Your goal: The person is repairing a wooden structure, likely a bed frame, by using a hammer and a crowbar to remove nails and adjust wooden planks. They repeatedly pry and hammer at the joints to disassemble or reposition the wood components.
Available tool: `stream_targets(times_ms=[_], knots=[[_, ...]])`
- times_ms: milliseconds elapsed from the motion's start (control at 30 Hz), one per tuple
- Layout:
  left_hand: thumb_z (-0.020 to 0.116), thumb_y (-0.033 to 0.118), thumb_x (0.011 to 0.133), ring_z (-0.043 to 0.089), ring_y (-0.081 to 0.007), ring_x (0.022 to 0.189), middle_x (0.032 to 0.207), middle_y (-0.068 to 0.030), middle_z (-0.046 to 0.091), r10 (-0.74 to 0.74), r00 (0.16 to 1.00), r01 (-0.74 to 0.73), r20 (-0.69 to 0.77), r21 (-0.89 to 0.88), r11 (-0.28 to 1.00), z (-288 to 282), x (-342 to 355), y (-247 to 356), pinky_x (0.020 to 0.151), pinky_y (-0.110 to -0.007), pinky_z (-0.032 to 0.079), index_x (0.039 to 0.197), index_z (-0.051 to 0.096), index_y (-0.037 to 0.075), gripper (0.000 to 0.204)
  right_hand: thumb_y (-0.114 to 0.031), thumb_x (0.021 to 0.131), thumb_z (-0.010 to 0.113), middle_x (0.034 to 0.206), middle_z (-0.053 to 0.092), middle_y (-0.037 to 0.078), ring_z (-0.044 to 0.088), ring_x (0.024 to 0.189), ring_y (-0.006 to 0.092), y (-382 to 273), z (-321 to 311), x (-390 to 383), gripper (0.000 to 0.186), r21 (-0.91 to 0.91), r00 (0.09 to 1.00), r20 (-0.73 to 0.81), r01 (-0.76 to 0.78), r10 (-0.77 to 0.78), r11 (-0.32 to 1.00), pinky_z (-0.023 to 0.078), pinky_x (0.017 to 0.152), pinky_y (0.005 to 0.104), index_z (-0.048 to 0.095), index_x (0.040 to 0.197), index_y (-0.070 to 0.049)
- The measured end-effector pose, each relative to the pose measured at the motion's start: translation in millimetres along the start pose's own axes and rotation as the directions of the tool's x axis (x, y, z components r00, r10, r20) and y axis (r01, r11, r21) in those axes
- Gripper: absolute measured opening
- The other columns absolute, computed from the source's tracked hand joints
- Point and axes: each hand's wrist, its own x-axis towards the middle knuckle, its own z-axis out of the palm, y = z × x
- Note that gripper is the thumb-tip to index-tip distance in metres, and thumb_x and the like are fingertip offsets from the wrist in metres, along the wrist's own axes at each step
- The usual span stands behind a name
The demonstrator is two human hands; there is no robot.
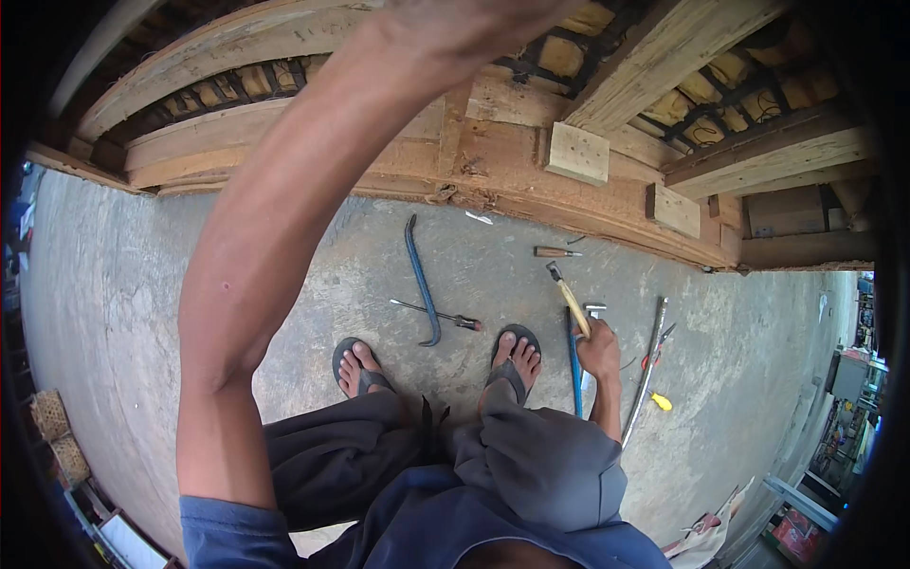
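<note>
My right hand [598,350] is low over the concrete floor, closed around the pale wooden handle of a hammer [573,302] with a small dark head. Just under that hand, a straight blue bar [574,370] and a tool with a shiny metal head [594,308] lie on the floor. My left arm stretches up across the view to a wooden frame [379,180]. Of my left hand [474,14] only the wrist end and back show at the upper edge; its fingers are out of sight. The frame has beams, small blocks and dark webbing.
Between my sandalled feet and the frame lie a blue pry bar [419,284], a screwdriver [464,322] and a wooden-handled tool [554,252]. To the right are a long metal bar [647,365] and a yellow-handled tool [661,402]. Woven baskets [62,441] stand far left.
</note>
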Motion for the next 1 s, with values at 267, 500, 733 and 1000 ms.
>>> stream_targets(times_ms=[267, 500, 733, 1000], knots=[[0.058, 0.01, 0.087, 0.045, -0.0304, 0.133, 0.131, -0.0125, 0.052, 0.118, -0.173, 0.14, 0.978, -0.094, 0.986, -179, -290, 126, 0.109, -0.048, 0.034, 0.125, 0.06, 0.013, 0.039, -0.007, 0.082, 0.068, 0.119, 0.06, 0.026, 0.056, 0.115, 0.0423, 96, 59, -20, 0.037, 0.028, 0.897, -0.408, -0.171, 0.168, 0.985, 0.044, 0.1, 0.0498, 0.064, 0.118, -0.001], [0.054, 0.014, 0.093, 0.053, -0.0233, 0.12, 0.113, -0.0058, 0.055, 0.29, -0.428, 0.151, 0.856, -0.249, 0.957, -180, -332, 121, 0.102, -0.047, 0.037, 0.119, 0.062, 0.019, 0.027, -0.007, 0.086, 0.067, 0.12, 0.063, 0.025, 0.064, 0.104, 0.041, 29, 48, 7, 0.035, 0.205, 0.957, -0.265, 0.173, -0.115, 0.963, 0.051, 0.092, 0.048, 0.064, 0.12, 0.001], [0.063, 0.0, 0.079, 0.058, -0.0293, 0.105, 0.109, -0.0109, 0.056, -0.086, 0.181, 0.526, 0.98, -0.023, 0.85, -107, -232, 147, 0.095, -0.045, 0.043, 0.113, 0.062, 0.011, 0.036, -0.026, 0.097, 0.067, 0.109, 0.069, 0.02, 0.07, 0.088, 0.0246, -117, -38, -26, 0.052, 0.752, 0.857, 0.066, 0.294, -0.511, 0.591, 0.056, 0.08, 0.0378, 0.052, 0.142, -0.004], [0.064, -0.008, 0.072, 0.057, -0.038, 0.104, 0.113, -0.0155, 0.056, -0.326, 0.583, 0.513, 0.744, -0.027, 0.858, -38, -167, 118, 0.089, -0.047, 0.048, 0.119, 0.06, 0.005, 0.049, -0.024, 0.098, 0.067, 0.105, 0.072, 0.024, 0.075, 0.091, 0.0352, -183, -92, 1, 0.049, 0.437, 0.742, -0.428, 0.67, -0.516, 0.6, 0.057, 0.076, 0.0391, 0.053, 0.137, 0.001]])
